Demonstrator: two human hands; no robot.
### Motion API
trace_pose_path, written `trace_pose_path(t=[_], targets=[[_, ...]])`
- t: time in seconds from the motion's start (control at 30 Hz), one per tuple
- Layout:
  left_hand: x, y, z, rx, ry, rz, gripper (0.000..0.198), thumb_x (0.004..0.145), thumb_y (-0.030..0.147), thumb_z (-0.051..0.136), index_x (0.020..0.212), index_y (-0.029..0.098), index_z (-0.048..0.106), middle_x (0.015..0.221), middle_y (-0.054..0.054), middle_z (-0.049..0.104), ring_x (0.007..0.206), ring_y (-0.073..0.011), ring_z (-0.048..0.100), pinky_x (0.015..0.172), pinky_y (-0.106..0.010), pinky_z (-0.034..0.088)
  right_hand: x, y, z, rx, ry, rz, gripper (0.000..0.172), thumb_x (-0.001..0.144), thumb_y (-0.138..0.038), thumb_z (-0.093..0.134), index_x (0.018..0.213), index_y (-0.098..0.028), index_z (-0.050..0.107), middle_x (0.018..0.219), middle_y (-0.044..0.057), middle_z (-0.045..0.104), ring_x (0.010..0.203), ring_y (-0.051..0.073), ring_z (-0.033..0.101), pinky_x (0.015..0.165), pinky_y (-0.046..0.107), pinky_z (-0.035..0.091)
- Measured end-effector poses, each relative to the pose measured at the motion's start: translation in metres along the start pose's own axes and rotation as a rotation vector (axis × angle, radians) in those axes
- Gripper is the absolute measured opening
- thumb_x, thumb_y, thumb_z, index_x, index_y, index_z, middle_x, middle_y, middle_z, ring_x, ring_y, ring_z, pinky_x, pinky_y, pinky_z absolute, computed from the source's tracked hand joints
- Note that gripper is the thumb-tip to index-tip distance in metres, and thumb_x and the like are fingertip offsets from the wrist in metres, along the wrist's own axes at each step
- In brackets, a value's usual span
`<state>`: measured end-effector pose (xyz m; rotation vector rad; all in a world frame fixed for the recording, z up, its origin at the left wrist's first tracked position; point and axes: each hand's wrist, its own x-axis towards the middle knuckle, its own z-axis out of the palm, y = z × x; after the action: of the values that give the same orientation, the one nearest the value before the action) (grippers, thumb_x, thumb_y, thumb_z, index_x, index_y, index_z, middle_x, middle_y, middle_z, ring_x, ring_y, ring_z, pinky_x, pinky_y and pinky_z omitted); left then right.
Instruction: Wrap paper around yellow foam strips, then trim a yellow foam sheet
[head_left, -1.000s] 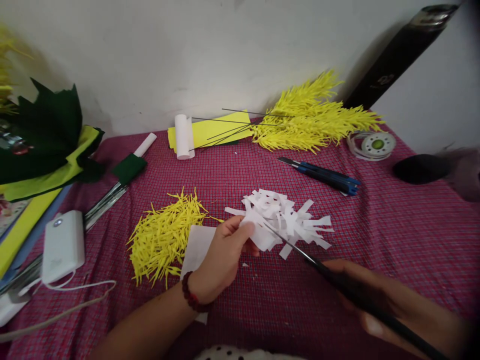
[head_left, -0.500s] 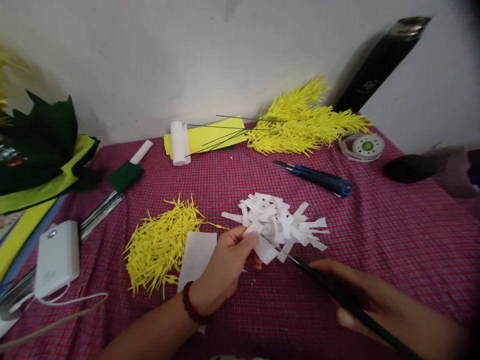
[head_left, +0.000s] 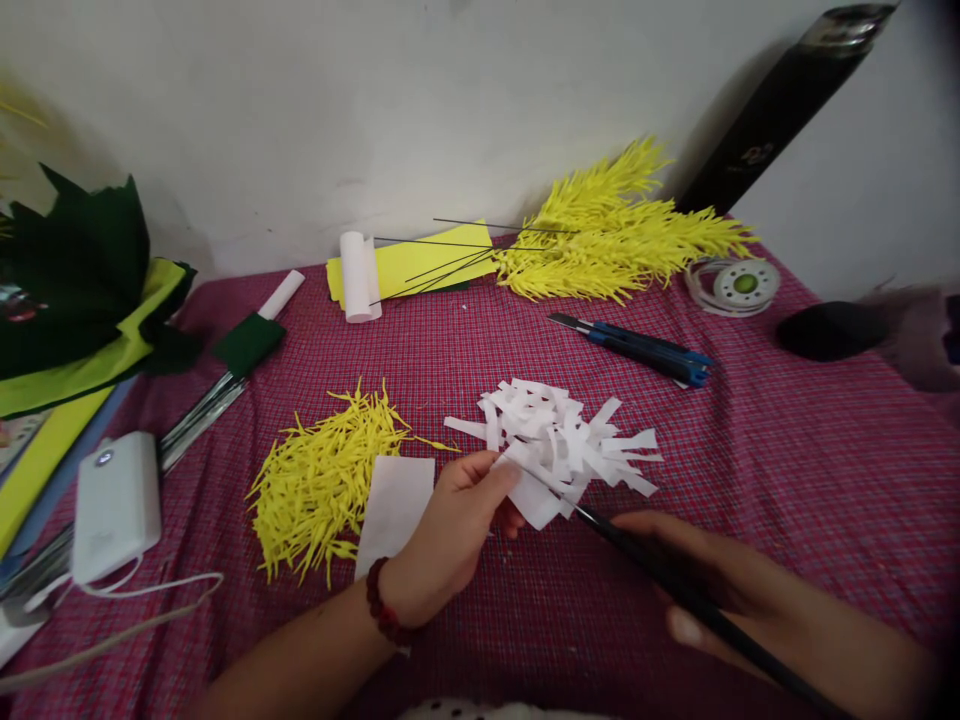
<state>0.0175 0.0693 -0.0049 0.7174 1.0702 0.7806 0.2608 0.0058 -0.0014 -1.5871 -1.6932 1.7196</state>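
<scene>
Right of the heap of white strips [head_left: 562, 425] and farther back lies a spool [head_left: 746, 284] with a green centre, loops of pale ribbon lying about it. Far to the left of the heap stands a dark green wrap [head_left: 82, 270] with a yellow band, its contents cut off by the edge of view; between it and the heap, a green sleeve [head_left: 250, 343] encircles a bundle of silvery wires [head_left: 199, 418]. At the heap's near edge, the left hand [head_left: 454, 530] has its grip pinched on a piece of white paper [head_left: 534, 498]; the right hand's [head_left: 720, 580] grip is closed around a black-handled tool [head_left: 675, 580], whose thin metal blade lies across that paper. Left of the heap lie a white sheet [head_left: 394, 505] and a pile of yellow twists [head_left: 319, 490]; behind it, to the right, a blue-black cutter [head_left: 645, 350]. All this rests on a desk [head_left: 420, 370] spread with red checked cloth. Beyond the heap, yellow fringed stems [head_left: 622, 240] lie near a pale wall [head_left: 300, 120], where a black cylinder [head_left: 757, 145] leans.
</scene>
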Motion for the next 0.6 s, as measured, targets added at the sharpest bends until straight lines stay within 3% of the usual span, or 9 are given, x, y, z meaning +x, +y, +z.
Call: trace_pose_path(t=[0.23, 0.5, 0.6], targets=[[-0.003, 0.004, 0.005, -0.018, -0.012, 0.007, 0.024, 0.075, 0.035, 0.062, 0.063, 0.014, 0.060, 0.052, 0.001, 0.054, 0.045, -0.0064, 0.046, 0.044, -0.019, 0.036, 0.006, -0.017, 0.005, 0.110, -0.034, -0.021, 0.058, 0.082, -0.044, 0.062, 0.136, -0.028, 0.049, 0.130, 0.008, 0.060, 0.114, 0.028, 0.059, 0.096, 0.037, 0.050], [-0.002, 0.003, 0.003, -0.035, -0.021, 0.020, 0.024, 0.075, 0.035, 0.064, 0.064, 0.014, 0.061, 0.053, 0.001, 0.055, 0.044, -0.0057, 0.045, 0.043, -0.018, 0.036, 0.008, -0.009, 0.010, 0.115, 0.016, 0.005, 0.060, 0.078, -0.047, 0.066, 0.132, -0.024, 0.053, 0.134, 0.011, 0.057, 0.119, 0.032, 0.056, 0.101, 0.043, 0.045], [-0.002, 0.002, 0.002, -0.040, -0.020, 0.020, 0.023, 0.075, 0.034, 0.064, 0.066, 0.013, 0.062, 0.054, 0.001, 0.057, 0.044, -0.0055, 0.046, 0.043, -0.018, 0.036, 0.011, -0.012, 0.009, 0.112, -0.001, -0.001, 0.054, 0.080, -0.046, 0.064, 0.130, -0.027, 0.054, 0.125, 0.009, 0.063, 0.111, 0.029, 0.061, 0.095, 0.041, 0.050]])
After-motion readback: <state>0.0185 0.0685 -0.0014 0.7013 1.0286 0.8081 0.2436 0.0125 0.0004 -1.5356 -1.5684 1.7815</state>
